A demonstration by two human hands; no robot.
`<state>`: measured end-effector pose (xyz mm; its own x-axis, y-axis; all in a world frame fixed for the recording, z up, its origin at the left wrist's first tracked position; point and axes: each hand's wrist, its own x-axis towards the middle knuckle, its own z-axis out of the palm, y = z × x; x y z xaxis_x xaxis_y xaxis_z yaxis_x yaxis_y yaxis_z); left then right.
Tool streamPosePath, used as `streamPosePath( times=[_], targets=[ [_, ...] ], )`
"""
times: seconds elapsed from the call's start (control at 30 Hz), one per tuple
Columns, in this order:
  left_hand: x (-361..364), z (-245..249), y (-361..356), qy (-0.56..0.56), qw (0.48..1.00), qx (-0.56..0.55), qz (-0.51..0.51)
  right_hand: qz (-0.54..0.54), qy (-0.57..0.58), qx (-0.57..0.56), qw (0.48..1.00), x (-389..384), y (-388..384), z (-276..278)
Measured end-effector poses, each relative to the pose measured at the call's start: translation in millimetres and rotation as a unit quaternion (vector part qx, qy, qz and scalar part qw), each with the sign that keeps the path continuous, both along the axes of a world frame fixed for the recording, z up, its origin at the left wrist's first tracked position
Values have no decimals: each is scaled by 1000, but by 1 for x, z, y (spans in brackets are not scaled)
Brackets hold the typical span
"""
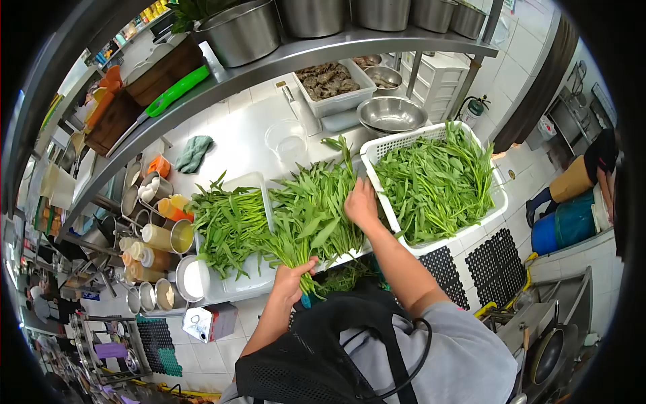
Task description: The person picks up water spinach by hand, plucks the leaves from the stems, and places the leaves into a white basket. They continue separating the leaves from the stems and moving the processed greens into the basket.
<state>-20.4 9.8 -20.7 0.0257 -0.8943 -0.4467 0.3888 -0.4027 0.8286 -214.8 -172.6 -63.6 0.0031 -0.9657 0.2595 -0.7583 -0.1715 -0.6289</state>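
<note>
My left hand [289,281] is closed around the stems of a bunch of water spinach [303,246], its long leaves fanning away from me. Against the right side of the middle pile of greens [321,192] rests my right hand [362,204], its fingers stretched over the leaves near the basket's edge. A white perforated basket [503,196] on the right is heaped with leafy greens [434,182]. To the left, a clear plastic tub [264,195] holds more greens with their stems laid together [232,225].
A steel shelf [296,59] bearing metal pots crosses above the counter. Behind the greens are a steel bowl [392,116], a tub of dark food [373,94] and a green cloth [194,153]. Squeeze bottles [156,236] and seasoning bowls crowd the left. Another person [579,176] bends at far right.
</note>
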Motion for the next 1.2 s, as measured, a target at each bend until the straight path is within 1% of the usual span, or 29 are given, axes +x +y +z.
streamPosePath(
  times=[0.03, 0.07, 0.1, 0.17, 0.2, 0.27, 0.33, 0.4, 0.43, 0.47, 0.5, 0.57, 0.6, 0.67, 0.7, 0.77, 0.8, 0.9, 0.93, 0.97, 1.03, 1.07, 1.1, 1.13, 1.2],
  targets=[
    [2, -1, 1, 1, 1000, -2, 0, -58, -8, 20, 998, 6, -8, -17],
    [4, -2, 2, 58, 998, 31, 1, -117, -16, 39, 992, 9, -10, -18],
    [7, -3, 3, 115, 991, 63, 3, -116, -16, 37, 992, 9, -13, -18],
    [11, -3, 3, 115, 991, 70, -15, -169, -157, 147, 962, 5, -17, -16],
    [9, -1, 3, 134, 989, 65, -3, -170, -166, 189, 953, 3, -16, -9],
    [9, -2, 4, 157, 986, 60, 10, -168, -166, 174, 956, 2, -19, -15],
    [12, -4, 3, 207, 977, 41, -4, -164, -166, 159, 959, 2, -23, -24],
    [14, -4, 1, 222, 974, 35, 9, -106, -282, 82, 950, 7, -13, -17],
    [15, -4, -1, 235, 971, 29, 20, -101, -279, 86, 951, 8, -5, -11],
    [16, -7, -4, 266, 963, 9, 26, -41, -380, 107, 918, 9, 11, 13],
    [17, -7, -8, 270, 962, 11, 37, 19, -475, 132, 870, 10, 28, 34],
    [22, -4, -18, 254, 966, -5, 57, 117, -494, 172, 844, 8, 55, 61],
    [24, 1, -23, 256, 964, -3, 70, 161, -492, 193, 834, 6, 66, 66],
    [25, 9, -33, 225, 969, -52, 83, 202, -488, 229, 818, 5, 86, 72],
    [27, 12, -36, 226, 968, -50, 98, 220, -483, 245, 811, 5, 93, 72],
    [29, 19, -48, 248, 958, -84, 121, 234, -466, 270, 810, 7, 107, 69],
    [29, 23, -53, 250, 956, -83, 127, 237, -454, 285, 810, 6, 112, 68],
    [25, 27, -60, 223, 960, -90, 144, 255, -445, 297, 806, 10, 124, 62],
    [23, 26, -61, 202, 965, -90, 142, 255, -429, 294, 815, 11, 127, 62],
    [21, 27, -61, 181, 970, -90, 138, 255, -430, 295, 814, 12, 129, 59],
    [16, 27, -60, 176, 970, -71, 154, 268, -380, 264, 845, 12, 131, 51],
    [14, 24, -59, 135, 975, -73, 160, 267, -382, 264, 845, 11, 132, 51],
    [13, 20, -58, 93, 979, -74, 166, 276, -326, 252, 868, 10, 132, 52],
    [13, 16, -57, 93, 979, -72, 166, 284, -268, 241, 888, 9, 133, 51],
    [16, 11, -55, 67, 981, -65, 172, 283, -263, 247, 889, 10, 134, 47]
  ],
)
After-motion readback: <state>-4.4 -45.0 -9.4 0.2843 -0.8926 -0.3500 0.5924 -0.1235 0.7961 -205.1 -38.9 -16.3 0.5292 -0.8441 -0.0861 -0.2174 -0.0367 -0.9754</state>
